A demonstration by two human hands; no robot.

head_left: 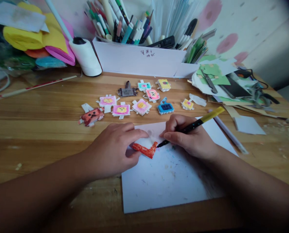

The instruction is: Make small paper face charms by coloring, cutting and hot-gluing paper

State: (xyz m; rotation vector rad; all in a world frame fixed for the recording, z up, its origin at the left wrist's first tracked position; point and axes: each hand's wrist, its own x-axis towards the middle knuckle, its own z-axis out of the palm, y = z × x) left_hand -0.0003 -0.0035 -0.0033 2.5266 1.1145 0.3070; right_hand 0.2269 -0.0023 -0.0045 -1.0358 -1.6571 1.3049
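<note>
My right hand (187, 134) grips a marker pen (190, 127) with a black barrel and a yellow end. Its dark tip points down at the right edge of a small white paper piece (144, 142), though I cannot tell whether it touches. Red strokes cover the lower and right sides of that piece. Thumb and index finger of my left hand (116, 149) close on the piece's left side, holding it against a white sheet (159, 184) marked with faint colour specks. My left hand's other fingers are partly hidden.
Several small coloured paper figures (121, 110) lie beyond the sheet. Behind them stands a white box (139, 60) of pens, beside a thread spool (86, 56). Paper scraps, a craft knife (209, 81) and a phone (236, 86) lie at right, near a pale lilac stick (229, 134).
</note>
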